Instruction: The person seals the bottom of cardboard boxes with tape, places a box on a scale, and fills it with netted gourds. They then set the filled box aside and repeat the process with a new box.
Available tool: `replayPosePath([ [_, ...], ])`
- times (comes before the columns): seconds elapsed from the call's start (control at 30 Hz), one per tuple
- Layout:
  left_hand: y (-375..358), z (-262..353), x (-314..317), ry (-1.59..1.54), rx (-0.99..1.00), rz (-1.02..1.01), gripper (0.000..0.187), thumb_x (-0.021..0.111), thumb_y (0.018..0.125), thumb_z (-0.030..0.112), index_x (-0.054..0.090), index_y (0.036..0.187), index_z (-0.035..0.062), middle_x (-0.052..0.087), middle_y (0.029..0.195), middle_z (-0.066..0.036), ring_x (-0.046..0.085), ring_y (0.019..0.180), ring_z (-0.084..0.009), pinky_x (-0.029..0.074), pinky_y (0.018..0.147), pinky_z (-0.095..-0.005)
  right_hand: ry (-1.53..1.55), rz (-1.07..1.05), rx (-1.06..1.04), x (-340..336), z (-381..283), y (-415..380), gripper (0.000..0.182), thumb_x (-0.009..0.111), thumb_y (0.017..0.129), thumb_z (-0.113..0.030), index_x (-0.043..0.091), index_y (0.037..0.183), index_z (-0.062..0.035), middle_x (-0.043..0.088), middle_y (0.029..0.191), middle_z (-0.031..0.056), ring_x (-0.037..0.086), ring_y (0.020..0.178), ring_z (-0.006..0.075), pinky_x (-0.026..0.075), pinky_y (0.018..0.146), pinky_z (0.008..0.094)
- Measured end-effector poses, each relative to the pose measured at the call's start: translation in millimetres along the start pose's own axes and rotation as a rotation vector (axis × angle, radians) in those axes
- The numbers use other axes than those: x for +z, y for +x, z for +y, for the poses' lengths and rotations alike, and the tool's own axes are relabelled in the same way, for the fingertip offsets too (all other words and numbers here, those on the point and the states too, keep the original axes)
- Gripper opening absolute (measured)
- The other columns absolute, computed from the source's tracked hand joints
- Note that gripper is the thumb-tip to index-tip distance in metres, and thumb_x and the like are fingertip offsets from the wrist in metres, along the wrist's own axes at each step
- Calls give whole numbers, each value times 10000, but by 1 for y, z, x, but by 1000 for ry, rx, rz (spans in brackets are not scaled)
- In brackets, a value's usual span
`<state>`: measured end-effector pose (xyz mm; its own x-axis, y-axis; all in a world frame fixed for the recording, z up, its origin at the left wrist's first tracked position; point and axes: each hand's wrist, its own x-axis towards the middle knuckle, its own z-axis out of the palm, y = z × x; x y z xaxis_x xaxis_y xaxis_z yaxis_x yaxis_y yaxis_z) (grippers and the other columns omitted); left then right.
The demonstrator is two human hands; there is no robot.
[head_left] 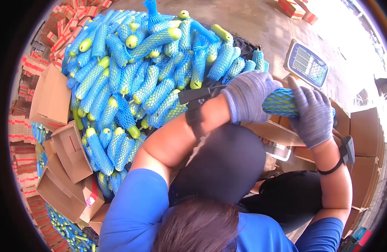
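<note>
Both hands wear grey knit gloves and hold one long green gourd (280, 103) in a blue foam net, above a cardboard box. My left hand (249, 95) is closed around its left end. My right hand (313, 112) grips the right end, its index finger raised along the net. The palms and the gourd's two ends are hidden. Under the hands is the open cardboard box (277, 132); its contents are mostly covered by my arms and the gourd. To the left lies a large heap of similar netted gourds (147, 82), some with light green tips showing.
A digital scale (306, 64) with a keypad stands beyond my hands. Opened cardboard boxes (55, 98) lean at the left of the heap, and stacked cartons (365, 134) rise at the right. More red-striped boxes (67, 29) are piled at the far left.
</note>
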<state>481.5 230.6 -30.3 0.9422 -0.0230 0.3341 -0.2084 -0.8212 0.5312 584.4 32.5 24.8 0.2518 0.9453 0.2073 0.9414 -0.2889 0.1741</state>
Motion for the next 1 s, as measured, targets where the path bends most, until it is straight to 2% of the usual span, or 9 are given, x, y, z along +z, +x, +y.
replayPosePath([
  [0.13, -29, -67, 30, -223, 197, 316, 611, 773, 786, 290, 580, 1307, 34, 613, 1189, -204, 606, 1071, -366, 485, 950, -441, 277, -224, 329, 13, 40, -13, 414, 743, 735, -140, 647, 1137, -125, 674, 1048, 128, 653, 973, 349, 529, 857, 428],
  [0.23, -112, -136, 60, -83, -389, 314, 302, 670, 899, 245, 677, 1102, 23, 681, 1092, -178, 631, 1053, -351, 496, 931, -423, 256, -448, 457, 26, 80, -43, 380, 749, 741, -180, 655, 1102, -111, 682, 1044, 138, 667, 974, 335, 533, 866, 417],
  [0.37, -206, -205, 116, -63, -900, 166, 412, 724, 859, 226, 649, 1207, 17, 680, 1130, -198, 651, 1080, -328, 504, 963, -407, 63, -865, 514, 42, 87, -20, 419, 761, 726, -231, 647, 1106, -96, 691, 1073, 149, 670, 1021, 328, 537, 892, 404],
  [0.5, -170, -263, 156, -79, -930, 238, 614, 776, 816, 232, 546, 1336, 0, 615, 1262, -232, 599, 1173, -361, 476, 1014, -414, 82, -955, 369, 122, 91, -3, 490, 759, 714, -253, 629, 1154, -82, 702, 1079, 164, 672, 1040, 339, 540, 921, 410],
  [0.57, -141, -300, 169, 233, -868, 338, 924, 839, 723, 327, 370, 1454, 11, 519, 1332, -263, 514, 1248, -401, 406, 1085, -435, 246, -894, 347, 163, 92, -3, 530, 784, 683, -295, 646, 1131, -49, 694, 1106, 188, 667, 1048, 351, 538, 928, 405],
  [0.63, -110, -327, 175, 301, -1041, 300, 1018, 850, 706, 362, 298, 1493, 27, 488, 1373, -250, 517, 1247, -405, 404, 1091, -451, 303, -944, 437, 193, 84, 1, 670, 811, 683, -308, 571, 1248, -42, 661, 1179, 216, 636, 1112, 375, 511, 982, 406],
  [0.8, -70, -340, 174, 395, -1302, 276, 897, 857, 680, 367, 400, 1371, 24, 526, 1287, -249, 550, 1194, -388, 465, 1021, -449, 341, -1018, 345, 260, 77, -31, 693, 775, 781, -339, 481, 1344, -63, 614, 1284, 215, 598, 1189, 382, 475, 1038, 425],
  [0.97, -85, -356, 164, 405, -1229, 250, 756, 838, 675, 308, 513, 1283, -1, 603, 1191, -198, 627, 1085, -346, 520, 942, -421, 242, -1155, 163, 274, 77, -29, 565, 674, 852, -391, 552, 1302, -71, 625, 1274, 213, 600, 1195, 366, 474, 1032, 420],
  [1.0, -99, -368, 165, -45, -1106, 352, 652, 807, 701, 323, 562, 1212, 0, 641, 1097, -175, 657, 999, -303, 539, 902, -408, 223, -1149, 82, 278, 81, -30, 543, 646, 864, -408, 581, 1293, -81, 630, 1272, 208, 607, 1188, 360, 474, 1029, 420],
])
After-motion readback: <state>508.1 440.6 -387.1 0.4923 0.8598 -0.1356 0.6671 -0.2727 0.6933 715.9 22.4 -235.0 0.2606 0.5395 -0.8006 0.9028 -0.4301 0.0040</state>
